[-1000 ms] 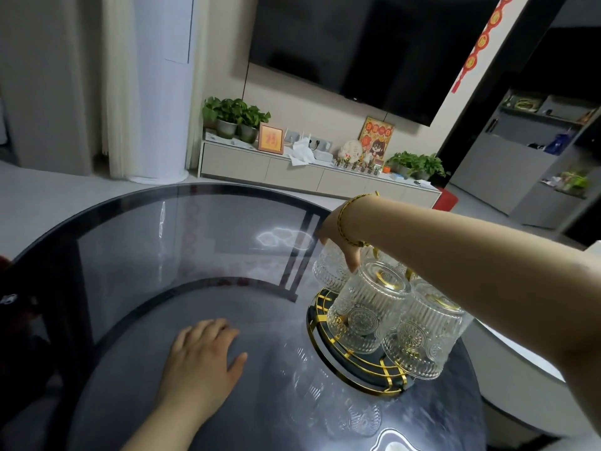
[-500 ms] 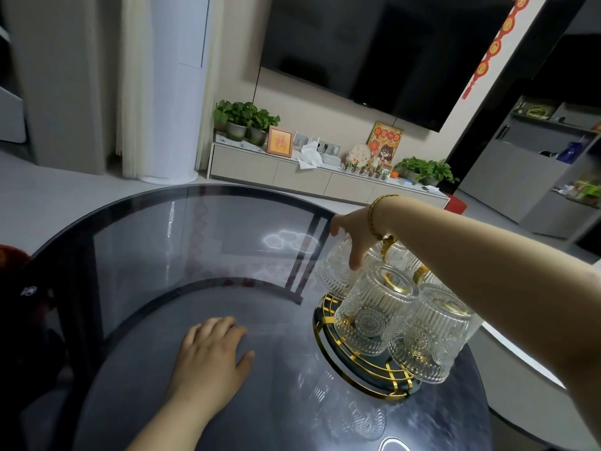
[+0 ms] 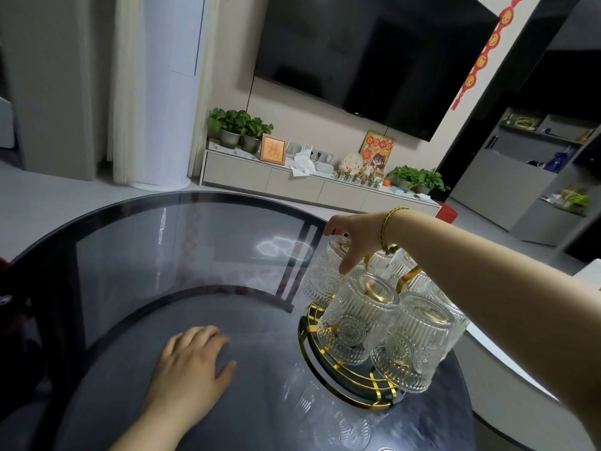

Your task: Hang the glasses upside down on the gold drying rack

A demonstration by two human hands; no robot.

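Seating the far-left glass on the rack

Our right hand (image 3: 353,237) is clamped on the base of the inverted far-left glass (image 3: 322,275); since a second ago its wrist has risen, suggesting release is near. That glass hangs beneath our fingers on the gold drying rack (image 3: 344,369), beside the other hung glasses (image 3: 357,317). Our left hand (image 3: 192,362) rests open and flat on the table (image 3: 130,255).

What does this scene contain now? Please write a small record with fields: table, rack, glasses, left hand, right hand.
table: round dark glass top
rack: gold drying rack on the table, right side
glasses: ribbed clear glasses, upside down on the rack; nearest one
left hand: left hand flat on the table, empty
right hand: right hand on the far-left glass, gold bracelet at the wrist
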